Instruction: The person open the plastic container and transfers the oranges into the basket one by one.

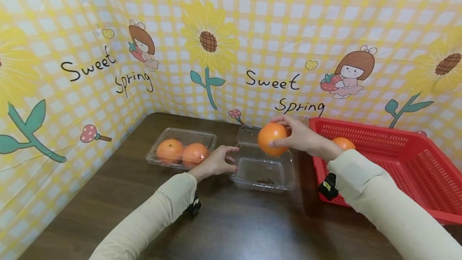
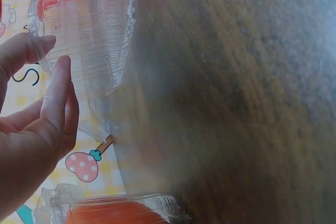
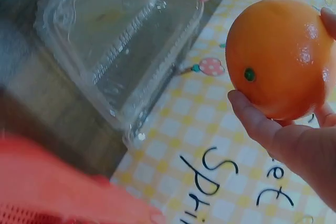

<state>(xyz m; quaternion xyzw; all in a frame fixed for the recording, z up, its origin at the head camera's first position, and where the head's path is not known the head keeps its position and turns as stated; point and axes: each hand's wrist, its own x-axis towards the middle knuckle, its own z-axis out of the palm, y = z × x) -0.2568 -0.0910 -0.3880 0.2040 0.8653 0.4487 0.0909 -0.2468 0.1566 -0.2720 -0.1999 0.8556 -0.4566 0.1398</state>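
In the head view my right hand (image 1: 301,135) grips an orange (image 1: 273,138) from its right side, above the back of an open clear plastic box (image 1: 265,169). The right wrist view shows the green stem end of that orange (image 3: 278,59) and the thumb and fingers around it. At the left edge of the box is my left hand (image 1: 218,161), thumb and fingers spread apart. Its fingertips (image 2: 62,64) lie at the rim of the box (image 2: 84,30) in the left wrist view; whether they press on it I cannot tell.
Left of the hands stands a closed clear box (image 1: 180,131) with two oranges in view. A red slotted basket (image 1: 390,131) at the right holds another orange (image 1: 344,143), partly behind my right wrist. A checked cloth (image 1: 231,51) backs the brown table (image 1: 231,224).
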